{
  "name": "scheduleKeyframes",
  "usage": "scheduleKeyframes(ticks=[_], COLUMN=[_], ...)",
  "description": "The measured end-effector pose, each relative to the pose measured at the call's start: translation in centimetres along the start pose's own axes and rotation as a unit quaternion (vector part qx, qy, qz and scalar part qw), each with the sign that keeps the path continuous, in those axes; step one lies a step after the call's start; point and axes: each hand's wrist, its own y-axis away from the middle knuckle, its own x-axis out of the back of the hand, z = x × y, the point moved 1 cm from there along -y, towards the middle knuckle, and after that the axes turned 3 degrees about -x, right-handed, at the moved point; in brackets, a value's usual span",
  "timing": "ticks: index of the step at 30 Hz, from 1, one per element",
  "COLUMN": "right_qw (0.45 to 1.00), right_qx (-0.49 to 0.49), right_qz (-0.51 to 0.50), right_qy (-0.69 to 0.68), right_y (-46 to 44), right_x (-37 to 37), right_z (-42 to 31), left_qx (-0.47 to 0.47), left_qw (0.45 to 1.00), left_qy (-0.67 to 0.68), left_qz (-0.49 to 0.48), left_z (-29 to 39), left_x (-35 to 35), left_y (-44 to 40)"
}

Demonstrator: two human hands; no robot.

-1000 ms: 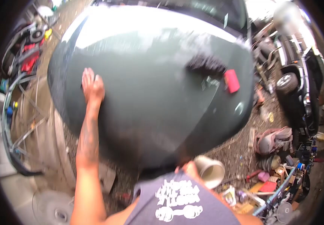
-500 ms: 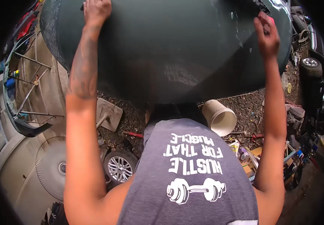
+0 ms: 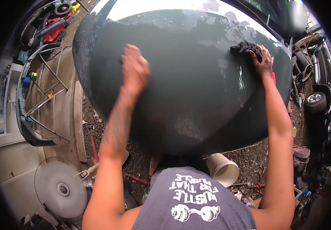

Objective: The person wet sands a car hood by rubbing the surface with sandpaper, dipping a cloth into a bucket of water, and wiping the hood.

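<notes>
The dark green hood [image 3: 184, 88] lay before us, its near edge at six o'clock and its long axis running nine to three. A broad bare stretch opened between our hands, with more room from the left hand [image 3: 135, 69] out to the hood's edge at nine. On the other side the margin was tighter: the right hand [image 3: 263, 63] was near the edge at three.

At two o'clock the black cloth [image 3: 244, 47] sat bunched on the hood, its visible length slanting from ten toward four, the end at four under our right hand. There our fingers pointed toward twelve, the thumb spread apart; we could not tell whether they had closed on the cloth. Behind that wrist peeked the red block [image 3: 274, 78], mostly hidden, its visible strip standing twelve to six.

Our left fingers, close together, pointed toward twelve; blur kept us from telling whether they gripped anything.
</notes>
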Motion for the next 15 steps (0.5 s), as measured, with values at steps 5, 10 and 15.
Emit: scheduleKeyframes(ticks=[5,10,15], right_qw=[0.989,0.993,0.991], right_qx=[-0.13,-0.112,-0.098], right_qz=[0.029,0.013,-0.016], right_qy=[0.062,0.025,-0.092], right_y=[-0.2,-0.7,-3.2], right_x=[-1.4,-1.9,0.2], right_z=[0.9,1.1,-7.5], left_qx=[0.058,0.189,0.195], left_qw=[0.959,0.951,0.956], left_qy=[0.267,0.243,0.22], left_qz=[0.074,0.028,-0.014], left_z=[-3.6,-9.1,-6.8], left_x=[-1.3,-7.9,-5.8], left_y=[-3.0,-9.7,-9.5])
